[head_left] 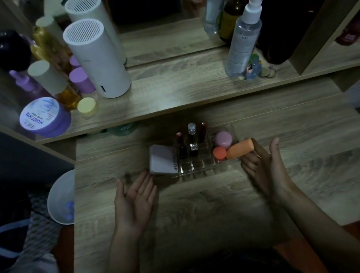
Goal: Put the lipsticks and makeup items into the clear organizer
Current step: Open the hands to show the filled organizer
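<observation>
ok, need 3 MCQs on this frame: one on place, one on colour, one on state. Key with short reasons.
1. Where in the clear organizer does the white compact sit?
A. its left end
B. its right end
C. the middle slots

2. What colour is the tube lying at the right end?
A. blue
B. orange
C. black

3. What state are the hands in?
A. both closed on lipsticks
B. both open, holding nothing
C. one lifting the organizer

Key:
1 A, the compact leans at the left end, beside the upright lipsticks.
2 B, the tube is orange, next to the round pink case.
3 B, the left hand and right hand show open palms flanking the organizer.
</observation>
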